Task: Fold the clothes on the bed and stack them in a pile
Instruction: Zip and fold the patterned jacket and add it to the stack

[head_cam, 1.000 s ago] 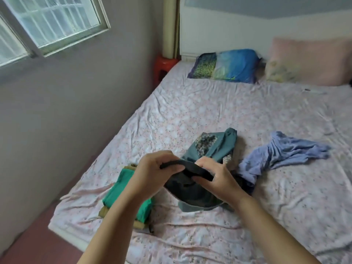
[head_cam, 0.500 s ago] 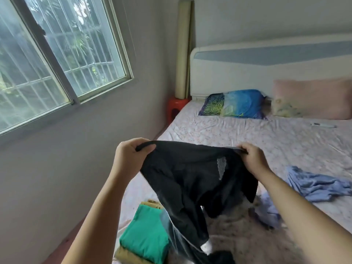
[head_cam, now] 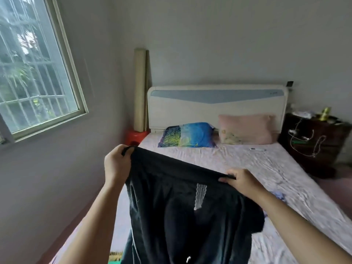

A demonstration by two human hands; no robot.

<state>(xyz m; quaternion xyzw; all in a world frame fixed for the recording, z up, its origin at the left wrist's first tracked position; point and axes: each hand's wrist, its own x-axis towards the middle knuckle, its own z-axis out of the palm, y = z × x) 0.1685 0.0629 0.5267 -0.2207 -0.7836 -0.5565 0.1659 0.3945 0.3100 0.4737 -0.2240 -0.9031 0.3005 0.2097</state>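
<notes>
Black soft-fabric garment [head_cam: 181, 216] held up in the air over the foot end of the bed, well apart from the white headboard with blue inlay [head_cam: 217, 103]. Top hem stretched between both hands, the rest hanging down; white lace strip shows near its middle.

Left hand [head_cam: 116, 164]: fingers pressed together, curled tight round the hem's left corner, a bit of black edge poking out past them.
Right hand [head_cam: 242, 181]: lower than the left, thumb and fingers pinching the hem's right corner.

Wrinkled pink floral bedsheet [head_cam: 266, 168] runs up to the headboard. Blue-and-yellow patterned pillow [head_cam: 187, 134] and pale pink pillow [head_cam: 247, 129] lie side by side just in front of the headboard. Small flat white object [head_cam: 257, 149] on the sheet near the pink pillow; cannot tell what it is.

Crumpled lavender cloth [head_cam: 278, 195] lies far from the headboard, mostly hidden behind the right forearm. Sliver of green cloth [head_cam: 114, 261] at the corner farthest from the headboard, mostly hidden by the black garment.

Beige rolled mat [head_cam: 140, 88] upright beside the headboard's left end, red plastic stool [head_cam: 135, 135] at its base
</notes>
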